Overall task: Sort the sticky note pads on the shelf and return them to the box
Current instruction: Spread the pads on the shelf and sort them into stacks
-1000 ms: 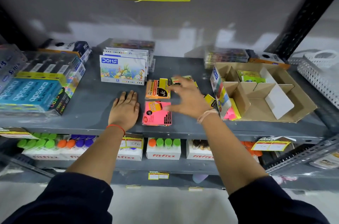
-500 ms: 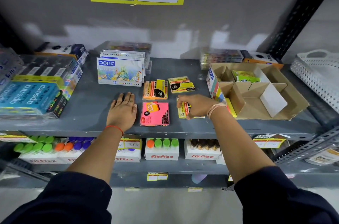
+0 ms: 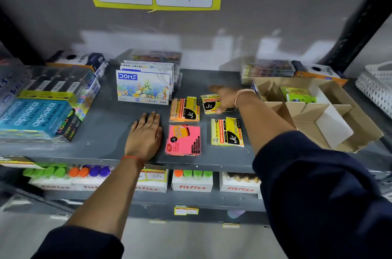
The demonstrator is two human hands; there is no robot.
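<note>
Several JK sticky note pads lie on the grey shelf. An orange-and-yellow pad sits behind a pink pad. A yellow pad lies to the pink one's right. My right hand rests over the right side of another yellow pad at the back, thumb on its near edge, fingers stretched out. That pad lies flat on the shelf. My left hand presses flat on the shelf, left of the pink pad. The divided cardboard box stands at the right with a green pad in a back compartment.
DOMS pastel boxes stand behind the pads. Apsara packs fill the left end. A white basket sits at the far right, and boxes line the back wall. Fitfizz bottle boxes stand on the lower shelf.
My right hand let go of a yellow pad at the front right of the pink one, then moved back onto the rear yellow pad. My left hand stayed flat.
</note>
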